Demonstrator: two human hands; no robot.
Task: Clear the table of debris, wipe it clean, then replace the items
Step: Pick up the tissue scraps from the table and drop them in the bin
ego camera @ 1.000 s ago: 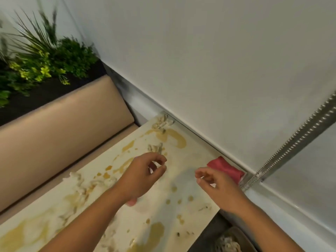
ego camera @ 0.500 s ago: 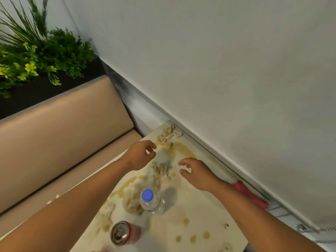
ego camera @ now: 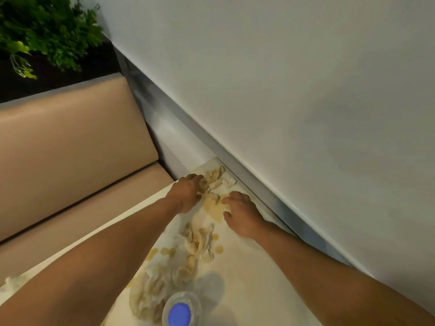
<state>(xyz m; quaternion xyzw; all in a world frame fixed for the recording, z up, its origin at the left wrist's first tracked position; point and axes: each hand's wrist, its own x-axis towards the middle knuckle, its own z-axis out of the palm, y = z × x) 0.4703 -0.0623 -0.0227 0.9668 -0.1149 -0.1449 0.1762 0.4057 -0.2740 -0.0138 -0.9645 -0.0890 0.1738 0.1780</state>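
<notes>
Left hand (ego camera: 187, 192): lying knuckles-up at the far corner of the table (ego camera: 247, 283), fingers curling down into the far clump of crumpled tissue (ego camera: 215, 181); whether they are actually pinching it cannot be told. Right hand (ego camera: 242, 214): hovering just beside it, fingers loosely bent and parted, tips near the yellow stain (ego camera: 215, 208), holding nothing.

Debris: a second wad of soiled tissue (ego camera: 199, 241) lying between the forearms, a third, larger wad (ego camera: 150, 292) lying nearer, touching the bottle. Yellow drops (ego camera: 168, 251) spotting the tabletop around them.

Container: clear plastic bottle (ego camera: 181, 309) with blue cap (ego camera: 179, 315) standing upright at the bottom edge; contents cannot be told.

Surroundings, left to right: green plant (ego camera: 47, 31), beige bench (ego camera: 70, 142), pale wall (ego camera: 294, 90).

Change from half a second earlier: both hands reaching farther toward the corner, the left now touching the far clump; red can and red cloth passing out of view.
</notes>
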